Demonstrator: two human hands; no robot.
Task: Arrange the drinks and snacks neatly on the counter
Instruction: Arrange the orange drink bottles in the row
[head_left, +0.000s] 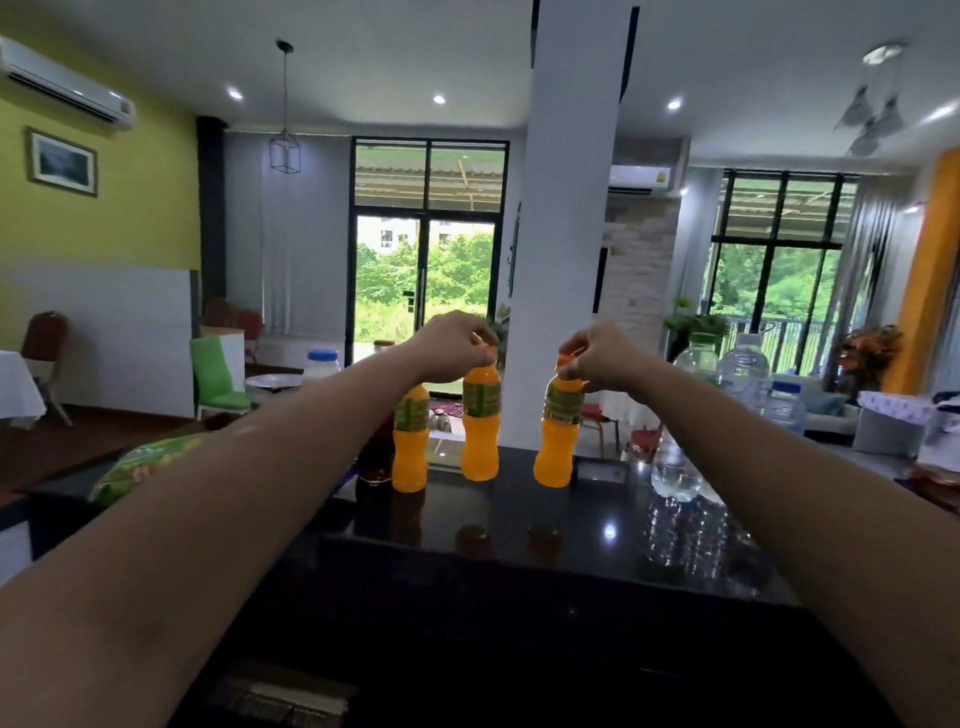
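From the head camera, both arms reach forward over a glossy black tabletop (597, 525). The left hand (452, 345) is closed by its fingertips around the orange cap of the middle bottle (480, 423), which stands upright near the far edge of the tabletop. The right hand (597, 358) pinches the cap of the right bottle (558, 431) the same way; this bottle leans slightly to the left, its base at or just above the tabletop, and I cannot tell which. Both bottles hang directly below the hands, orange drink inside, green labels around the upper half.

A third bottle (410, 444) of the same kind stands free just left of the middle one, partly behind the left forearm, touched by neither hand. Just left of it is a dark bottle (375, 457), mostly hidden by the arm. Further left, a green snack bag (140, 465) lies on the tabletop beyond the left forearm.

To the right of the right bottle, clear water bottles (675, 467) lie on the tabletop, with more standing behind them (743, 374). Two dark round reflections of the bottle bases show in the surface nearer the camera
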